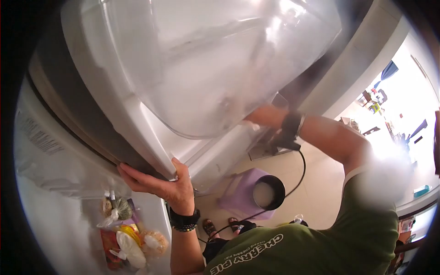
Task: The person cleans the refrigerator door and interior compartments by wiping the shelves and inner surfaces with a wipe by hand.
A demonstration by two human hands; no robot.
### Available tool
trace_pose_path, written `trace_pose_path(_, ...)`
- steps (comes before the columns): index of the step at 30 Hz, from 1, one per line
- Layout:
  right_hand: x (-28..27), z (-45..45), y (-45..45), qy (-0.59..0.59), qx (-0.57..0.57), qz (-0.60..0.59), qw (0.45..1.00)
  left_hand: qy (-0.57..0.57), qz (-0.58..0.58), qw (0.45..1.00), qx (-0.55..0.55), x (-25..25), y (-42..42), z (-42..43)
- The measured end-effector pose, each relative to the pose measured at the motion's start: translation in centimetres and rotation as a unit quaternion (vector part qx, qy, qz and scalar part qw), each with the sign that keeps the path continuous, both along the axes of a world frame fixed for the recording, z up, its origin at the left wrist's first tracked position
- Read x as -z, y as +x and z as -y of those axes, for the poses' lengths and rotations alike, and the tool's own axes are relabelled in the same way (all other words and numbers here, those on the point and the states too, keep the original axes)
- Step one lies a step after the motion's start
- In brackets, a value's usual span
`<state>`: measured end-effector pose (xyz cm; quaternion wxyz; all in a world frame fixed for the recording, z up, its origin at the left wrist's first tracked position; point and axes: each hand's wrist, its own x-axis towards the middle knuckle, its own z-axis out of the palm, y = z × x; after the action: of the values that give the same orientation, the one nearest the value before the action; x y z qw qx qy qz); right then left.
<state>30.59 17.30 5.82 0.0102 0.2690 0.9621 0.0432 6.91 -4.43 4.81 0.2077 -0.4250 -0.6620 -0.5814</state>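
My left hand (160, 184) grips the edge of an open fridge door (87, 78), thumb on the white inner lining and fingers stretched along the dark gasket side. A beaded bracelet sits on that wrist. A large clear plastic bin (220, 59) fills the upper middle, against the white inner side of the door. My right hand (263, 115) reaches behind the bin's lower right edge. Its fingers are hidden or blurred by the cloudy plastic. That wrist wears a dark band.
Inside the fridge at lower left lie tied plastic bags of food (130, 247) and a red packet (110, 250). A purple stool (233, 195) with a dark round pot (277, 192) stands on the tiled floor. A black cable (293, 190) crosses below my right arm.
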Motion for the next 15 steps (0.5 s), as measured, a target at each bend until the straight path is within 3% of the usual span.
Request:
trace_pose_path(3,-0.6,-1.4,3.0,0.019,0.042,-0.026,0.999,-0.004,-0.002,1.000,-0.007,0.3,0.0,0.0)
trace_pose_path(6,-4.0,1.5,2.1,-0.016,0.164,-0.107,0.980,-0.003,0.015,1.000,-0.008,0.2,-0.1,-0.2)
trace_pose_path(7,-3.8,1.3,3.5,0.053,0.095,-0.162,0.981,-0.006,0.014,1.000,-0.006,0.2,0.0,-0.2)
trace_pose_path(8,-5.7,3.8,3.4,-0.033,0.197,-0.327,0.924,-0.007,0.012,1.000,-0.002,0.1,0.2,-0.3)
trace_pose_path(9,-7.6,6.7,3.4,-0.116,0.291,-0.479,0.820,-0.018,-0.002,1.000,-0.016,0.1,0.2,-0.4)
trace_pose_path(11,-7.0,9.0,7.0,-0.057,0.344,-0.607,0.714,-0.037,-0.032,0.998,-0.039,0.5,0.1,-0.3)
trace_pose_path(12,-4.7,9.7,9.4,-0.134,0.258,-0.751,0.592,-0.031,-0.048,0.998,-0.039,0.8,0.0,-0.3)
trace_pose_path(13,-4.5,10.1,10.6,-0.103,0.275,-0.724,0.624,-0.023,-0.025,0.999,-0.021,0.7,0.1,-0.2)
trace_pose_path(14,-1.5,10.7,12.1,-0.146,0.290,-0.752,0.574,-0.016,-0.002,1.000,-0.003,0.6,0.3,-0.2)
trace_pose_path(15,3.2,11.0,13.2,-0.235,0.310,-0.780,0.490,-0.023,0.002,1.000,-0.008,0.6,0.4,-0.2)
